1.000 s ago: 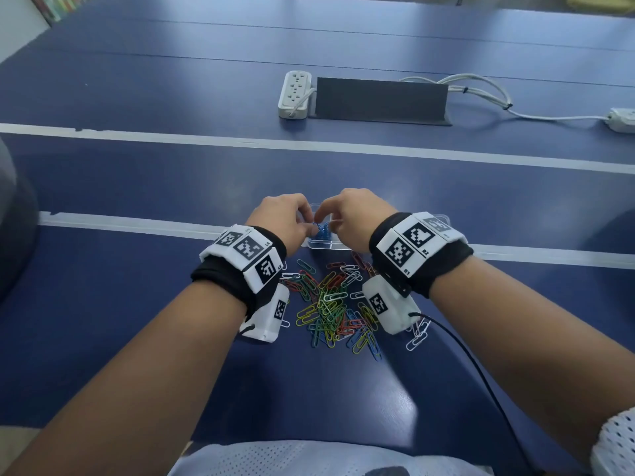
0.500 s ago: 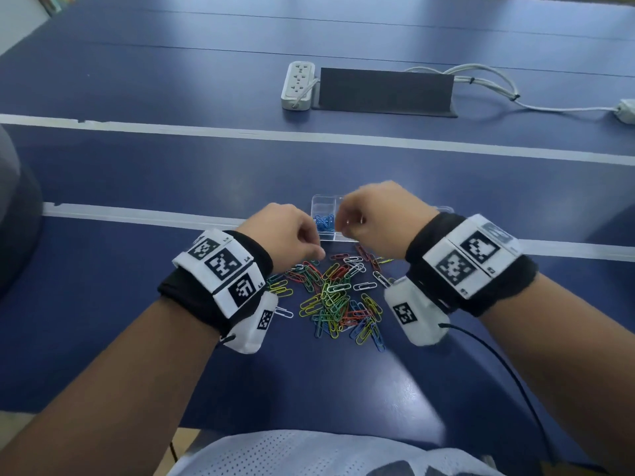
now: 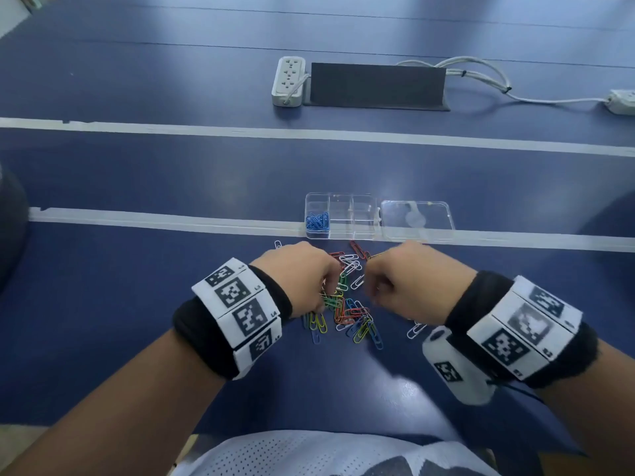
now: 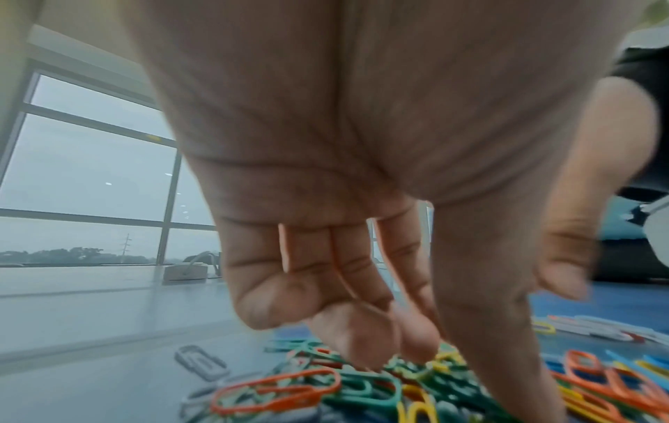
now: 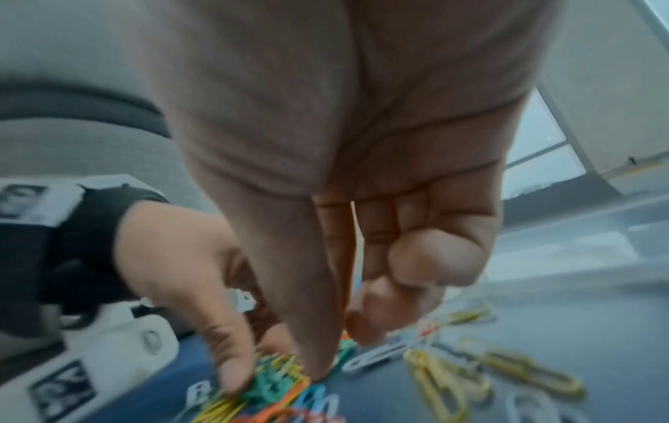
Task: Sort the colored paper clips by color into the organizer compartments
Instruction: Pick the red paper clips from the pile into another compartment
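Both hands work the clip pile [image 3: 347, 304] on the near counter [image 3: 137, 269]: the left hand [image 3: 295, 276] reaches down with loose fingers [image 4: 362, 337] among green clips, holding nothing; whether the right hand [image 3: 409, 280] pinches one I cannot tell. Best to lift one colour singly, then carry it to an empty compartment of the organizer [image 3: 343, 214] beyond, beside the blue clips [image 3: 316, 221].

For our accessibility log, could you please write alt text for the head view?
Both hands, left hand and right hand, reach into a mixed paper clip pile on a blue table. Beyond it, a clear organizer holds blue clips in its leftmost compartment, lid open.
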`<state>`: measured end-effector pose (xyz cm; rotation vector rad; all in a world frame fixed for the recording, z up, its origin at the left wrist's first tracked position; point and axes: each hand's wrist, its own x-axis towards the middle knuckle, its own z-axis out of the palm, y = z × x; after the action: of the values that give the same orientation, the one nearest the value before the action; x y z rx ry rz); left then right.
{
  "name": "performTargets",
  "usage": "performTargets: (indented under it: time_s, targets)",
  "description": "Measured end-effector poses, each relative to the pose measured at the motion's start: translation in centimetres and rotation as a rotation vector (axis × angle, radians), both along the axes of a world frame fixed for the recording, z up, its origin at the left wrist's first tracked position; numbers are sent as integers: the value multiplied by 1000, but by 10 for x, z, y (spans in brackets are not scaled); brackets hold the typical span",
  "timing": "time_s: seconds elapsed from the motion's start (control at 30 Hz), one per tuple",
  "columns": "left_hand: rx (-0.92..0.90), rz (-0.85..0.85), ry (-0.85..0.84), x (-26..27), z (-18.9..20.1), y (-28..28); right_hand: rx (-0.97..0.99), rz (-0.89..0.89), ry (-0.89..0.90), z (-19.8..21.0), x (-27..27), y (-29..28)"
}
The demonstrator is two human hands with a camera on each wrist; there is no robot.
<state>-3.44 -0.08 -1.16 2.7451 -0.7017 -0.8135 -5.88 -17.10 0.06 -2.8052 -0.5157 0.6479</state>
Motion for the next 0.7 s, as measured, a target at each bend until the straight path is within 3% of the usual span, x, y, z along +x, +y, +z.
performTargets:
  time_s: [0.13,0.43,0.57,0.7]
  targets:
    - [-49,17,6,-2,2,12,-25,18,124,-10,-19,6]
    - [-13,0,5,-5,-5,21,106,-49,60,-2,-10,-3]
    - [-41,-39,-1,-9,-2,24,182,72,68,-2,-18,9]
    - [50,-95,1,-14,-6,22,89,235,87,-13,-27,22]
